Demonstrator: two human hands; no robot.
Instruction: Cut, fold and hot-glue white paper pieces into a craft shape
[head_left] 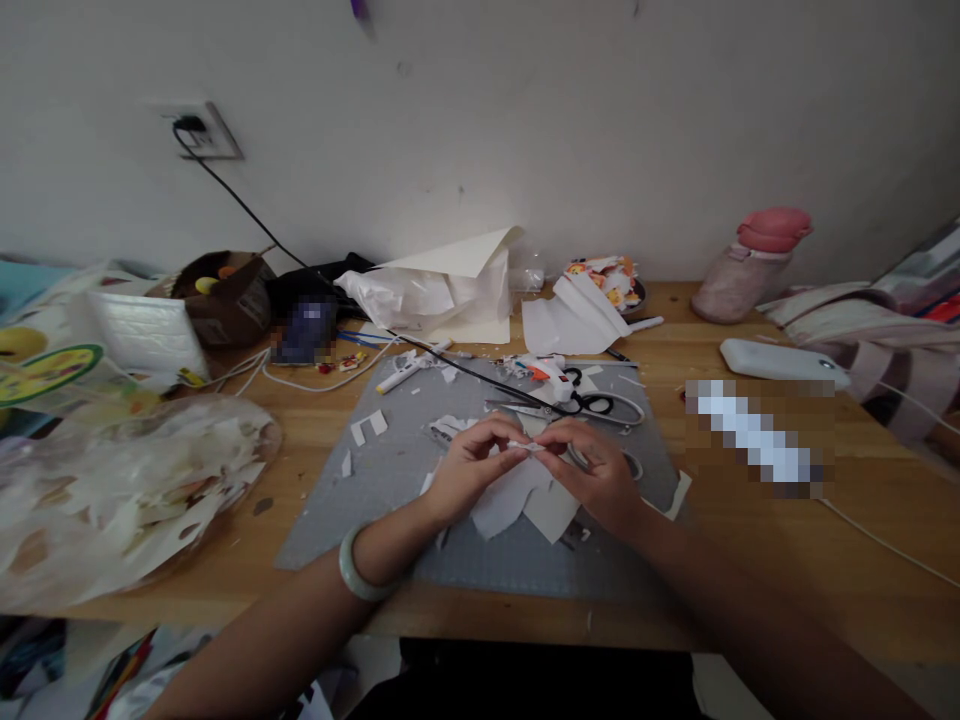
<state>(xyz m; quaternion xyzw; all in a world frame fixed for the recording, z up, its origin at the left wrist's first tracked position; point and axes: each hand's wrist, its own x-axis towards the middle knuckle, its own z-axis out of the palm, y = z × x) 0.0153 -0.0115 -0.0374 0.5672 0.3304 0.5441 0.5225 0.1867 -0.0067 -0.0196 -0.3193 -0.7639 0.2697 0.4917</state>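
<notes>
Work piece: a white cut-paper shape (517, 500) is held just above the middle of the grey cutting mat (390, 520), and its top edge is pinched between both hands.
Left hand (472, 465): the fingertips are closed together on the left end of a small folded tab at the top of the paper.
Right hand (592, 470): the fingers are curled and pressed on the right end of the same tab; the two hands meet there.
Done, as judged: the paper appears already cut to outline, since small white offcuts (367, 428) are scattered over the mat's far-left part and a clear plastic bag of paper scraps (112, 500) lies at the desk's left edge.
In hand, as judged: a fold or a join at the tab seems to be under way.
Left, as judged: the shape is still mostly flat, so further forming seems to remain.
Tools: black-handled scissors (592, 405) and a white glue gun (544, 375) are laid at the mat's far edge, untouched.
</notes>
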